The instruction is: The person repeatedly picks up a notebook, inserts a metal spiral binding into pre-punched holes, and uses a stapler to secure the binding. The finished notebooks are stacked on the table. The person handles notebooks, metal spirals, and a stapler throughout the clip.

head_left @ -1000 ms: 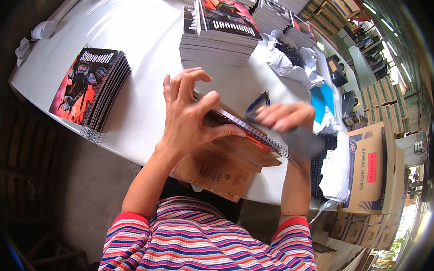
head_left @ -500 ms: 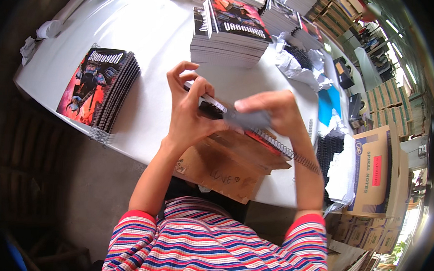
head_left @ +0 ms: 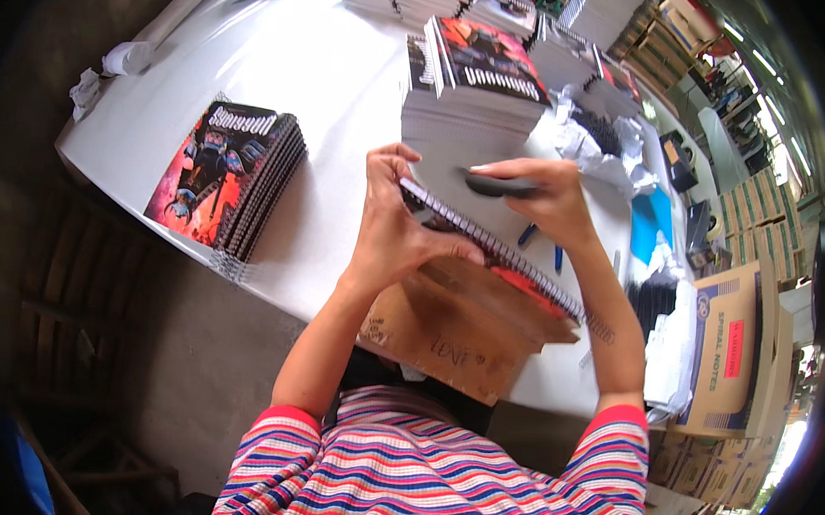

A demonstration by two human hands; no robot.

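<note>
My left hand grips a notebook near its far left end, thumb along the front and fingers over the back. The notebook stands on its long edge, spine up, slanting down to the right. A dark wire coil runs along the spine, and a loose coil end sticks out by my right forearm. My right hand is closed around a dark, elongated tool, held just above the spine and blurred, so its kind is unclear. Beneath the notebook is a brown board with handwriting.
Finished-looking spiral notebooks are stacked at left. A taller pile of books stands beyond my hands. Two blue handle-like pieces show below my right hand. Crumpled paper, black coils and a cardboard box are at right.
My right hand has lifted off the notebook's spine with the dark tool. The loose coil end at the right looks shorter, and the coil now runs along the spine. The whole view has shifted slightly.
</note>
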